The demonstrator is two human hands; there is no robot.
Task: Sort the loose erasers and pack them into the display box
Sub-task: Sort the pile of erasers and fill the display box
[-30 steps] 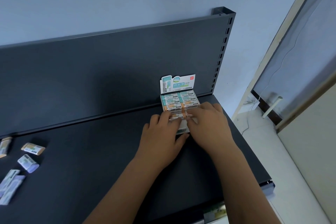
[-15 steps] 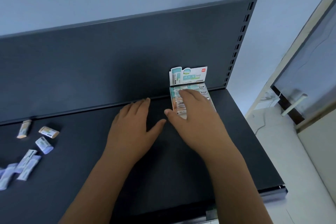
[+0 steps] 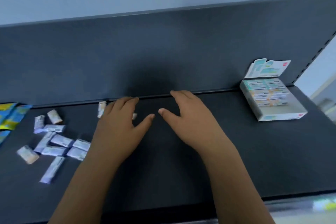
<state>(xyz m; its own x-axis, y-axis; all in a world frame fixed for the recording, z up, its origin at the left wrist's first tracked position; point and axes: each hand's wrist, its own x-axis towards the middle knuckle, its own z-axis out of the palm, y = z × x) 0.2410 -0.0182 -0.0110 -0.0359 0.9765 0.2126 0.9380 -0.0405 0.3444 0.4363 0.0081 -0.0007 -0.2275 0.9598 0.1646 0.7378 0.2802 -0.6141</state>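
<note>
At the right back corner of the shelf (image 3: pixel 181 178), white display box (image 3: pixel 281 114) with flap upright, packed with teal and orange rows; pale-wrapped loose erasers (image 3: pixel 60 141) scattered near the left edge; left hand (image 3: pixel 120 129) and right hand (image 3: pixel 189 123) spread, relaxed, holding nothing.

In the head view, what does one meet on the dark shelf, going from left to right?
Blue-and-yellow printed packets → scattered pale wrapped erasers → left hand → right hand → white cardboard display box with erasers inside.
</note>
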